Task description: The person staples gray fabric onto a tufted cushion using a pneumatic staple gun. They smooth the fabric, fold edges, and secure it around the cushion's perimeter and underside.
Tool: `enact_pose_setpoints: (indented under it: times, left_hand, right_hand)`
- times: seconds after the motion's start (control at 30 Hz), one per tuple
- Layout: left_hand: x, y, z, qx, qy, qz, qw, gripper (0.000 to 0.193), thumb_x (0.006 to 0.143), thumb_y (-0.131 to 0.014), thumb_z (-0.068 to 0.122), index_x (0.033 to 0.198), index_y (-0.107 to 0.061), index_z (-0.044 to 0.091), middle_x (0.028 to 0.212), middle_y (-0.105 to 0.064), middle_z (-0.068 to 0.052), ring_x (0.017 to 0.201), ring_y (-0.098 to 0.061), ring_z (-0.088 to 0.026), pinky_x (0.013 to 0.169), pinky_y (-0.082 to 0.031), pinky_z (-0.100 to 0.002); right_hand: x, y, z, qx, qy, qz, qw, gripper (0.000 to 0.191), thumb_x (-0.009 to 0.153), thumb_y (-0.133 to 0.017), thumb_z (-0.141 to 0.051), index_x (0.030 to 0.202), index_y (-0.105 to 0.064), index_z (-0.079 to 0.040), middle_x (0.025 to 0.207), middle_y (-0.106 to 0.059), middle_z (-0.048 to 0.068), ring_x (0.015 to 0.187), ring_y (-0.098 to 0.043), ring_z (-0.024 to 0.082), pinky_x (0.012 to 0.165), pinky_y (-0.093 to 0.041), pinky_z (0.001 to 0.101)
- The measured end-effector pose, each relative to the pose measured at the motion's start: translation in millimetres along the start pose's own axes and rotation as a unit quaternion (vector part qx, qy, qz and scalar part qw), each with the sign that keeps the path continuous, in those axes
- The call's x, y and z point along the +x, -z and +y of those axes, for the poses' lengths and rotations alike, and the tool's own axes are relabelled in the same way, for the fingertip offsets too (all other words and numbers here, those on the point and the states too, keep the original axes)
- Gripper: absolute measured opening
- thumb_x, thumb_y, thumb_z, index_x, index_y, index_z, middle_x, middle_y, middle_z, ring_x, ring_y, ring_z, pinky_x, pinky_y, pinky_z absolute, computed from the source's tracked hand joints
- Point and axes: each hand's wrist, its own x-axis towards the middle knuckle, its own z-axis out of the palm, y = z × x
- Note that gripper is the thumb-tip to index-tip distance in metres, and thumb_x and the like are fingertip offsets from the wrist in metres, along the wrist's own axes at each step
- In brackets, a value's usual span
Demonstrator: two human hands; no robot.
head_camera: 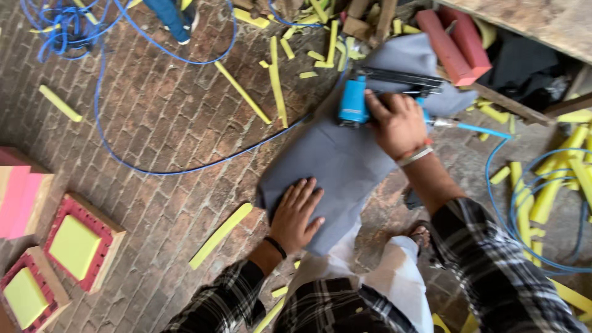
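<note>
A grey fabric-covered panel (pixel 345 154) lies on the brick floor in front of me. My left hand (pixel 296 213) presses flat on its near corner, fingers spread. My right hand (pixel 398 123) grips a blue pneumatic staple gun (pixel 354 102) with a black magazine, held against the far part of the grey fabric. A thin blue air hose (pixel 475 129) runs off from the gun to the right.
Yellow foam strips (pixel 222 234) lie scattered on the brick floor (pixel 154 117). Square wooden frames with red and yellow foam (pixel 80 243) sit at the left. Blue hose loops (pixel 154 166) cross the floor. Red foam blocks (pixel 453 43) and a wooden bench edge (pixel 530 21) are at the upper right.
</note>
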Motion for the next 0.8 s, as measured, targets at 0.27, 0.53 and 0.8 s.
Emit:
enact_pose_setpoints:
  times: [0.27,0.53,0.8]
  left_hand:
    - [-86.6,-24.2,-41.2,0.166,-0.051,-0.125,0.977,0.083,0.091,-0.063,0.032,0.163,-0.025,0.016,0.168,-0.007,-0.021,0.154,-0.019,-0.038,0.123,-0.015,-0.053]
    - [-85.9,-45.3,-75.3,0.085,-0.120,0.077,0.986,0.062,0.095,-0.061,-0.003,0.151,-0.046,0.017,0.158,-0.047,-0.009,0.143,-0.050,-0.028,0.122,-0.043,-0.044]
    - [-72.6,20.7,-83.8,0.063,0.062,0.144,0.986,0.041,0.077,-0.070,0.000,0.117,-0.071,0.013,0.124,-0.068,-0.012,0.115,-0.063,-0.031,0.096,-0.053,-0.043]
  right_hand:
    - [-120.9,8.8,-139.5,0.159,0.008,-0.032,0.987,0.048,0.079,-0.082,-0.017,0.124,-0.068,-0.015,0.128,-0.062,0.008,0.116,-0.059,0.030,0.094,-0.049,0.0460]
    - [-210.3,-8.5,-261.9,0.065,-0.036,-0.090,0.993,0.067,0.065,-0.079,-0.028,0.128,-0.062,-0.010,0.133,-0.057,0.016,0.131,-0.047,0.039,0.107,-0.040,0.0590]
    - [-212.1,-12.5,-254.4,0.124,-0.251,-0.181,0.943,0.027,0.096,-0.053,-0.005,0.112,-0.072,-0.016,0.114,-0.073,0.007,0.105,-0.071,0.026,0.086,-0.059,0.0397]
